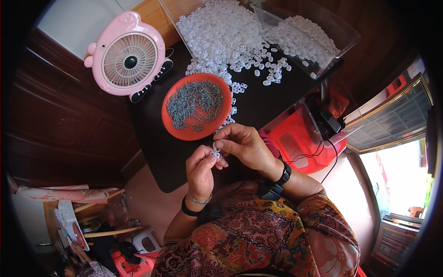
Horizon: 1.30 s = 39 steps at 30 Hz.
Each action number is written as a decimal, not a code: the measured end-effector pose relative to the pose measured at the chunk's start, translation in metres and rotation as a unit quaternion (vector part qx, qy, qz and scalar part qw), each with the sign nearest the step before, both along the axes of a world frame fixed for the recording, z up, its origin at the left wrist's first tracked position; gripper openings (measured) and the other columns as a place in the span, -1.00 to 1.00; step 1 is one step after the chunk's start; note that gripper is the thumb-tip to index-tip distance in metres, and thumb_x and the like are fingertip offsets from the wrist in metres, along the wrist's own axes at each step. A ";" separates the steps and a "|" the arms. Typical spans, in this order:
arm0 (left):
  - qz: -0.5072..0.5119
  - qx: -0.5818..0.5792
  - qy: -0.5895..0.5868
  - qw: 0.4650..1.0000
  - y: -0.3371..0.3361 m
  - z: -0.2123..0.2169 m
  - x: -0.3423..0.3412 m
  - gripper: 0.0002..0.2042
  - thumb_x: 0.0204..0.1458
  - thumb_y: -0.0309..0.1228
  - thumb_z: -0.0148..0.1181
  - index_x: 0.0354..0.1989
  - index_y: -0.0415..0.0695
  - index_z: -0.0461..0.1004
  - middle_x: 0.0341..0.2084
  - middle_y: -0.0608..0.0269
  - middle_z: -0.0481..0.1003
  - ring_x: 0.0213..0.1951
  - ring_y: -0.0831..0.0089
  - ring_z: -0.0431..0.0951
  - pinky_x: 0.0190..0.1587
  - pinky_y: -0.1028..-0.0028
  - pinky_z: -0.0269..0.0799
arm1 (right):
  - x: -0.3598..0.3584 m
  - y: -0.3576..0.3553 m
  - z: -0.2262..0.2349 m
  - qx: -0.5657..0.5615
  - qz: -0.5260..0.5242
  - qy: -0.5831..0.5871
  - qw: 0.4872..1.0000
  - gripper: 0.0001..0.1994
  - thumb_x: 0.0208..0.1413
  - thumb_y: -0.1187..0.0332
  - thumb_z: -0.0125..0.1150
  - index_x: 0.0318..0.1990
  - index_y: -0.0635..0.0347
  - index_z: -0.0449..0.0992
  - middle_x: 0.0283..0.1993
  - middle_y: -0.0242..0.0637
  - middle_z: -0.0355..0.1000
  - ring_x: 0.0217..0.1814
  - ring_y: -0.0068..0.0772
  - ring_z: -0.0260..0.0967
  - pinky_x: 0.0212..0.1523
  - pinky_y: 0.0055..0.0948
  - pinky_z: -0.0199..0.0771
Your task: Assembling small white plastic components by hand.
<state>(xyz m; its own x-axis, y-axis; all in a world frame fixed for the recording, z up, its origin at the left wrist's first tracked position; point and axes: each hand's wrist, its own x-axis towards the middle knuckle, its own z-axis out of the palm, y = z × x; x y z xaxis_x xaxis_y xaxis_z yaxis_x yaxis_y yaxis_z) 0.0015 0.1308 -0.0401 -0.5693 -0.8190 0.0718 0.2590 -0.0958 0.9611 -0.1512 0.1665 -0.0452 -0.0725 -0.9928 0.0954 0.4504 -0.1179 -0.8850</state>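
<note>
My left hand (201,170) pinches a small white plastic piece (215,153) between thumb and fingertips, close in front of my body. My right hand (248,147) meets it from the right, thumb and forefinger closed at the top of the same piece. Whether a screw is also in those fingertips is too small to tell. Just beyond my hands an orange-red plate (188,134) holds many thin grey screws or nails (194,104). Behind the plate lies a large heap of white oval plastic pieces (221,34) with holes in them, some strewn toward my hands.
A pink animal-shaped fan (98,69) stands at the far left of the dark table (154,152). One clear bin (323,64) at the far right holds more white pieces. A red stool (307,145) with cables and a black adapter (330,122) is beside the table. Another person's hand (80,253) shows lower left.
</note>
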 end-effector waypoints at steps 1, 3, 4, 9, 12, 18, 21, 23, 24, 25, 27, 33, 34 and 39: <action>0.013 0.002 0.020 1.000 0.000 -0.001 -0.001 -0.83 0.10 -0.43 -0.07 -0.48 -0.23 0.34 -0.59 0.22 0.43 -0.50 0.51 0.43 -0.39 0.57 0.28 | 0.001 0.001 -0.001 -0.008 0.009 0.003 1.000 -0.87 0.15 0.53 0.12 -0.17 0.33 0.50 -0.27 -0.38 0.46 -0.29 -0.64 0.40 -0.26 -0.65 0.43; 0.027 0.004 0.041 0.999 -0.001 -0.002 0.000 -0.82 0.11 -0.42 -0.07 -0.48 -0.24 0.35 -0.58 0.22 0.43 -0.49 0.50 0.43 -0.38 0.57 0.28 | 0.002 0.001 0.001 -0.016 0.019 0.006 1.000 -0.87 0.15 0.53 0.12 -0.16 0.33 0.50 -0.26 -0.38 0.45 -0.30 -0.63 0.40 -0.26 -0.66 0.44; 0.027 -0.002 0.042 0.999 -0.002 -0.003 0.000 -0.81 0.12 -0.41 -0.06 -0.47 -0.23 0.35 -0.58 0.22 0.43 -0.49 0.49 0.43 -0.38 0.56 0.28 | 0.002 0.002 0.004 -0.021 0.022 0.028 0.999 -0.86 0.15 0.55 0.10 -0.15 0.34 0.49 -0.25 -0.38 0.44 -0.28 -0.62 0.40 -0.25 -0.64 0.44; 0.039 0.004 0.051 0.998 0.000 -0.003 -0.001 -0.81 0.13 -0.40 -0.05 -0.47 -0.23 0.35 -0.57 0.23 0.42 -0.48 0.48 0.43 -0.36 0.55 0.28 | -0.003 0.000 0.003 -0.052 0.041 0.089 0.994 -0.83 0.16 0.57 0.06 -0.11 0.35 0.49 -0.22 -0.35 0.43 -0.22 -0.61 0.39 -0.21 -0.59 0.44; 0.036 0.011 0.039 0.999 0.001 -0.002 0.000 -0.82 0.12 -0.40 -0.06 -0.47 -0.23 0.35 -0.57 0.25 0.41 -0.48 0.49 0.43 -0.38 0.56 0.28 | -0.004 0.001 0.003 -0.073 0.015 0.139 0.987 -0.80 0.15 0.59 0.05 -0.08 0.34 0.48 -0.24 -0.37 0.44 -0.21 -0.60 0.37 -0.19 -0.56 0.43; 0.044 -0.020 -0.042 0.998 -0.001 0.003 0.004 -0.85 0.08 -0.46 -0.04 -0.51 -0.22 0.32 -0.66 0.36 0.33 -0.58 0.64 0.31 -0.49 0.64 0.20 | -0.018 0.000 0.000 0.001 0.040 0.001 0.999 -0.84 0.11 0.52 0.16 -0.13 0.24 0.49 -0.28 -0.49 0.46 -0.30 -0.74 0.35 -0.29 -0.70 0.35; 0.055 -0.029 -0.071 0.996 -0.001 0.004 0.004 -0.85 0.06 -0.48 -0.01 -0.54 -0.20 0.30 -0.71 0.41 0.28 -0.62 0.69 0.24 -0.52 0.66 0.15 | -0.019 0.001 0.002 -0.005 0.041 -0.010 0.999 -0.83 0.11 0.52 0.17 -0.13 0.26 0.49 -0.29 -0.48 0.46 -0.30 -0.73 0.36 -0.29 -0.69 0.36; 0.059 -0.043 -0.084 0.994 0.000 0.003 0.003 -0.84 0.06 -0.48 0.00 -0.56 -0.19 0.30 -0.72 0.43 0.26 -0.63 0.70 0.22 -0.55 0.66 0.13 | -0.018 0.002 0.004 -0.003 0.041 -0.005 0.999 -0.83 0.10 0.52 0.17 -0.13 0.26 0.49 -0.29 -0.47 0.46 -0.30 -0.73 0.36 -0.28 -0.69 0.36; 0.059 -0.043 -0.083 0.994 0.000 0.003 0.003 -0.84 0.06 -0.48 0.00 -0.56 -0.19 0.30 -0.72 0.43 0.26 -0.63 0.70 0.22 -0.55 0.66 0.13 | -0.018 0.003 0.004 0.000 0.042 -0.001 0.999 -0.83 0.10 0.52 0.17 -0.14 0.26 0.49 -0.29 -0.47 0.47 -0.30 -0.73 0.36 -0.28 -0.69 0.37; 0.058 -0.047 -0.085 0.994 0.000 0.003 0.003 -0.84 0.06 -0.48 0.00 -0.56 -0.19 0.30 -0.72 0.43 0.26 -0.64 0.70 0.22 -0.56 0.66 0.12 | -0.018 0.003 0.004 0.000 0.041 -0.001 0.999 -0.83 0.10 0.52 0.17 -0.14 0.26 0.49 -0.29 -0.47 0.47 -0.30 -0.73 0.36 -0.28 -0.69 0.37; 0.057 -0.050 -0.087 0.993 0.000 0.002 0.004 -0.84 0.06 -0.48 0.00 -0.56 -0.19 0.30 -0.72 0.43 0.25 -0.64 0.70 0.21 -0.57 0.66 0.12 | -0.018 0.004 0.003 -0.006 0.040 0.017 0.999 -0.84 0.10 0.53 0.17 -0.15 0.27 0.51 -0.27 -0.45 0.47 -0.29 -0.73 0.37 -0.26 -0.69 0.38; 0.053 -0.047 -0.092 0.993 0.001 0.003 0.003 -0.83 0.06 -0.49 0.00 -0.57 -0.19 0.29 -0.73 0.43 0.24 -0.64 0.70 0.21 -0.57 0.65 0.12 | -0.016 0.006 0.007 -0.002 0.031 0.015 0.999 -0.83 0.10 0.53 0.18 -0.14 0.28 0.52 -0.30 -0.42 0.48 -0.30 -0.68 0.37 -0.22 -0.65 0.40; 0.053 -0.047 -0.093 0.993 0.001 0.003 0.003 -0.83 0.05 -0.49 0.00 -0.58 -0.19 0.29 -0.72 0.43 0.24 -0.64 0.70 0.21 -0.57 0.65 0.12 | -0.016 0.006 0.007 -0.002 0.031 0.014 0.999 -0.83 0.10 0.53 0.18 -0.14 0.28 0.52 -0.30 -0.42 0.48 -0.30 -0.68 0.37 -0.22 -0.65 0.40; 0.045 -0.049 -0.100 0.993 0.002 0.001 0.003 -0.83 0.05 -0.49 0.00 -0.58 -0.19 0.29 -0.72 0.43 0.25 -0.64 0.70 0.21 -0.57 0.64 0.12 | -0.015 0.006 0.004 -0.013 0.027 0.033 0.999 -0.83 0.10 0.54 0.17 -0.14 0.29 0.52 -0.27 -0.42 0.49 -0.25 -0.69 0.38 -0.18 -0.66 0.40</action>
<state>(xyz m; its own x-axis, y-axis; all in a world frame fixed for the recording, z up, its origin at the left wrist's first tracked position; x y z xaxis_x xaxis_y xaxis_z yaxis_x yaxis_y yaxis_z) 0.0045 0.1325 -0.0387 -0.5043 -0.8622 0.0469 0.0647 0.0165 0.9978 -0.1667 0.1721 -0.0414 -0.0119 -0.9922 0.1237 0.3983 -0.1182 -0.9096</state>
